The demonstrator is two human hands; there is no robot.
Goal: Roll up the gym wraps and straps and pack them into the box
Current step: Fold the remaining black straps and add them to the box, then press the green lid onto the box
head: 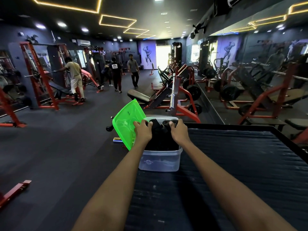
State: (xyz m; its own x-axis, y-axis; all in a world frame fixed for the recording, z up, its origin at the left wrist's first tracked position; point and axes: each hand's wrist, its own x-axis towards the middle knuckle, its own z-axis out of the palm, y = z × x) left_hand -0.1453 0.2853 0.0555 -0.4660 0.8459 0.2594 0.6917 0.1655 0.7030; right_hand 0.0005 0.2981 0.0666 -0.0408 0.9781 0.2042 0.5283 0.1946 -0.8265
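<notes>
Gym platform (233, 164): box (160, 161) runs away; left hand (143, 130), right hand (179, 130) grip wraps (160, 130).

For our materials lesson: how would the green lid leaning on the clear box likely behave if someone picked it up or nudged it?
The green lid looks like thin translucent plastic, so probably light and slightly flexible. It stands tilted against the clear box, so a nudge would likely topple it. Its glossy surface may be slippery.
</notes>
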